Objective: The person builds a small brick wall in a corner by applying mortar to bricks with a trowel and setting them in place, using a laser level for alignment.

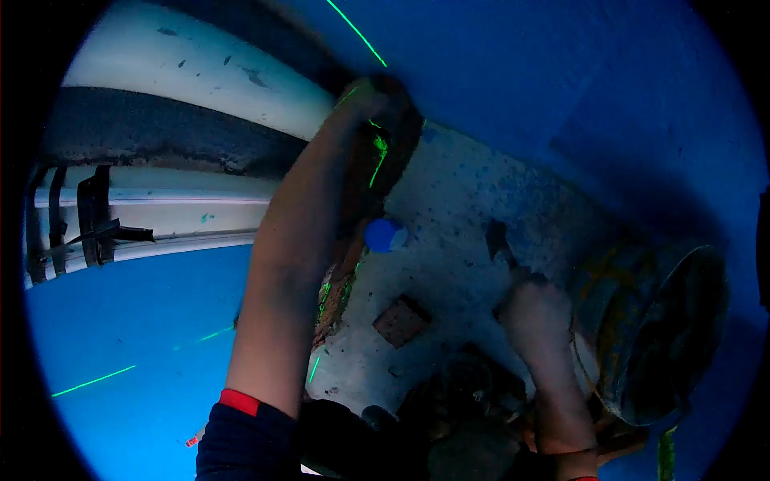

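Note:
My left hand (pixel 369 100) reaches to the far end of a dark, rough strip (pixel 367 176) beside the wall, its fingers in shadow, so what they hold is unclear. My right hand (pixel 533 313) grips a dark hand tool (pixel 499 240), apparently a small trowel, above the pale speckled floor (pixel 449 192). Between my arms lie a round blue object (pixel 385 235) and a square reddish brick piece (pixel 401 321). A large, stained bucket (pixel 666 321) leans beside my right forearm, its opening facing right.
A white beam (pixel 208 72) and pipes with dark straps (pixel 160 216) run along the left. Blue wall surfaces (pixel 561 64) fill the top and sides. Bright green laser lines cross the walls, strip and floor. Dark shapes (pixel 465 417), partly my legs, fill the bottom middle.

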The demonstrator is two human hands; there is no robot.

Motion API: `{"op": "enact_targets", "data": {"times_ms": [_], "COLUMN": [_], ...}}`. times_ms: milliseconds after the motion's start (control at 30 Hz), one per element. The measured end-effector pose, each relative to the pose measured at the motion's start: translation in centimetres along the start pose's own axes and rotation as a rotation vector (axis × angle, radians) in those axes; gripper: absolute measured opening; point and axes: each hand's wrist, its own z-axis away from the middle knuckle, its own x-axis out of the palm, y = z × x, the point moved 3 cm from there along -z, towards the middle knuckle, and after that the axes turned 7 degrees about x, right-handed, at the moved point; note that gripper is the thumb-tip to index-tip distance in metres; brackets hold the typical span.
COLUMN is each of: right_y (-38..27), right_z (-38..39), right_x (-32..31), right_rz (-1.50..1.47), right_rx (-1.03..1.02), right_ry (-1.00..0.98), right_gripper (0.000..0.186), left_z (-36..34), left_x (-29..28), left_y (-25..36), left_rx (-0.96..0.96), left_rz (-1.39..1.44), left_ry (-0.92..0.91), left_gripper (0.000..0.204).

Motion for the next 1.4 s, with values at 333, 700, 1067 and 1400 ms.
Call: {"op": "enact_targets", "data": {"times_ms": [333,700,1067,1400], "right_y": [0.4,1.4,7.0,6.7], "right_z": [-0.6,0.9,10.2,24.2], "right_x": [0.2,2.7,13.6,-14.6], "right_rz": [-0.051,0.028,-1.327,-0.746], "right_rx": [0.081,0.038,1.092,0.682], "right_ry": [-0.171,-0.244,-0.705,-0.007], "right_gripper": [0.021,0.016,0.039,0.024], "left_z": [-0.7,6.8,29.1,37.2], "left_x": [0.9,-8.8,0.3,2.0], "left_y": [-3.3,6.5,6.3,4.3], "left_rx": [0.170,-0.020,-0.195,-0.241], "left_rz": [0.085,0.282,1.036,1.248], "left_ry": [-0.075,0.059,0.212,0.105], "left_gripper": [0.051,0.051,0.067,0.067]}}
